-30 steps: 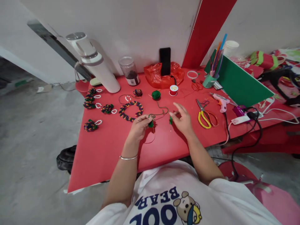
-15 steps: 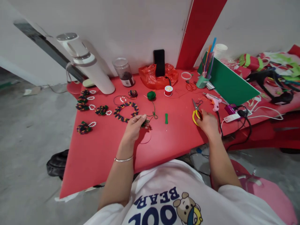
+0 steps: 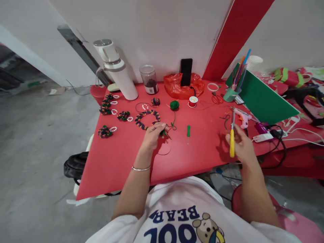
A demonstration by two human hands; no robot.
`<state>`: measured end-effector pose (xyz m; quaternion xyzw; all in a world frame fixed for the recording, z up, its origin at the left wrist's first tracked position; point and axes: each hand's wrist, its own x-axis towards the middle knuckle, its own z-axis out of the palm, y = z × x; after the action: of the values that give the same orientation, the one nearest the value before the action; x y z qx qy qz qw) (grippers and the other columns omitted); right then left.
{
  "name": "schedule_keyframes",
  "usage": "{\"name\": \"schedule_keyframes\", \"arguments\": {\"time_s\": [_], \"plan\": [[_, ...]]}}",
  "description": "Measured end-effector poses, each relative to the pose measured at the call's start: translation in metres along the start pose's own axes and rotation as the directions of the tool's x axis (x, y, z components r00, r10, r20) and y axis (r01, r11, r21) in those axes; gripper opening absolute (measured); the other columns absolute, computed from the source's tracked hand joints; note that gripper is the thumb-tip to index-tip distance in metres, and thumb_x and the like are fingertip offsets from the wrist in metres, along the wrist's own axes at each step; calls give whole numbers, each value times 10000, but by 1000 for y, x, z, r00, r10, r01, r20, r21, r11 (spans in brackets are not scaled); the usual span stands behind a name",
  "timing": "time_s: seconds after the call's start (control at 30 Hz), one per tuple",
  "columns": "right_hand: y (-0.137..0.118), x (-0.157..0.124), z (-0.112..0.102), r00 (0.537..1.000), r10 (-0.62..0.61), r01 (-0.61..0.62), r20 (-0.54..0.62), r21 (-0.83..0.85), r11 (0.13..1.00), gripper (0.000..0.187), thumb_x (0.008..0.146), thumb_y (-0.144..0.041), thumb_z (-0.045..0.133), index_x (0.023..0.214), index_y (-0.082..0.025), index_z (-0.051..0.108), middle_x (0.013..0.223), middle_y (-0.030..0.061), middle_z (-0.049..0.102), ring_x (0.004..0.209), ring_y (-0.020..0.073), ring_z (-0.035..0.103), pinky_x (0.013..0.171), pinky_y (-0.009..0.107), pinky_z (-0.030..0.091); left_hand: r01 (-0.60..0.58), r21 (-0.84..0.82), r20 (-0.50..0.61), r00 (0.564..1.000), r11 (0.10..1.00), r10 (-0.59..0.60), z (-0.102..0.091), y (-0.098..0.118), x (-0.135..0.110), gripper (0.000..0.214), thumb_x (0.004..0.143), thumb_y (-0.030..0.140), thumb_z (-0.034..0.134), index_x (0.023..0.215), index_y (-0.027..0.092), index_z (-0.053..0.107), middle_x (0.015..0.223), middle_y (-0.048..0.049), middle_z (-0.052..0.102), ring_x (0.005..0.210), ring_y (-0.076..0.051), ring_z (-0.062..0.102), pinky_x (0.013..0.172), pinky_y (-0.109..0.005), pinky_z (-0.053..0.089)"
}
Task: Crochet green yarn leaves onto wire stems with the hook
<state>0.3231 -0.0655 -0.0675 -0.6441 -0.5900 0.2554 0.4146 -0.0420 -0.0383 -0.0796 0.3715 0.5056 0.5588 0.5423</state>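
Note:
My left hand [image 3: 152, 135] is closed in a pinch on a small green yarn piece [image 3: 163, 133], partly hidden by the fingers. Loose thread trails from it over the table. My right hand [image 3: 242, 143] grips yellow-handled scissors [image 3: 232, 143], raised over the table's right side with the blades pointing away from me. Between the hands lies a crochet hook [image 3: 188, 130] with a green handle. A green yarn ball [image 3: 174, 105] sits beyond the left hand, its strand running towards that hand. Left of it rests a multicoloured crocheted ring [image 3: 138, 120].
Several yarn bundles with white bead loops [image 3: 104, 131] lie on the left of the red table [image 3: 121, 162]. Along the back stand a white flask [image 3: 124, 82], a jar [image 3: 149, 79], a phone [image 3: 186, 71] and a pen cup [image 3: 230, 95]. A pink glue gun [image 3: 243, 117] and power strip [image 3: 263, 136] are at right.
My right hand has lifted the yellow-handled scissors off the table and turned them upright. The left hand keeps its pinch on the green yarn piece. The whole view has shifted.

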Motion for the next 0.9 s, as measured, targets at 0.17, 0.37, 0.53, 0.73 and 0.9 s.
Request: {"name": "schedule_keyframes", "arguments": {"time_s": [0.17, 0.37, 0.53, 0.73, 0.9], "plan": [[-63, -47, 35, 690, -28, -543, 723, 542, 641, 599, 847, -541, 737, 1371, -292, 588, 1137, 85, 695, 1006, 247, 739, 844, 408, 632, -134, -20, 8, 991, 991, 134, 1, 3, -1, 282, 771, 398, 761, 603, 172, 741, 1178, -158, 726, 1029, -246, 667, 485, -213, 430], [-85, -53, 88, 405, 38, -798, 914, 333, 503, 485, 814, -530, 791, 1157, -213, 659, 975, 87, 755, 787, 187, 746, 648, 279, 612, -39, -167, 132, 989, 985, 61, 1, 7, -4, 325, 781, 423, 737, 605, 154, 689, 1116, -150, 757, 587, -110, 565, 434, -236, 396], [-88, -40, 99, 406, 108, -805, 907, 299, 513, 374, 840, -466, 768, 1065, -189, 656, 906, 93, 771, 662, 159, 718, 543, 232, 568, -12, -128, 128, 991, 992, 28, 7, 8, -5, 408, 776, 515, 739, 564, 182, 635, 817, -96, 713, 609, -131, 564, 495, -242, 448], [-89, -39, 99, 371, 124, -795, 920, 246, 555, 374, 813, -502, 783, 990, -201, 648, 876, 70, 766, 656, 149, 702, 557, 232, 563, -32, -138, 143, 988, 990, 52, 10, 9, -7, 424, 788, 508, 746, 559, 180, 607, 894, -108, 722, 815, -184, 647, 666, -271, 522], [-92, -35, 110, 441, 114, -760, 890, 302, 576, 394, 791, -539, 793, 943, -204, 652, 849, 62, 744, 626, 142, 678, 530, 237, 545, -10, -122, 171, 985, 992, 31, 13, 5, -7, 469, 819, 540, 746, 548, 187, 599, 745, -68, 668, 747, -176, 619, 663, -277, 511]]}}
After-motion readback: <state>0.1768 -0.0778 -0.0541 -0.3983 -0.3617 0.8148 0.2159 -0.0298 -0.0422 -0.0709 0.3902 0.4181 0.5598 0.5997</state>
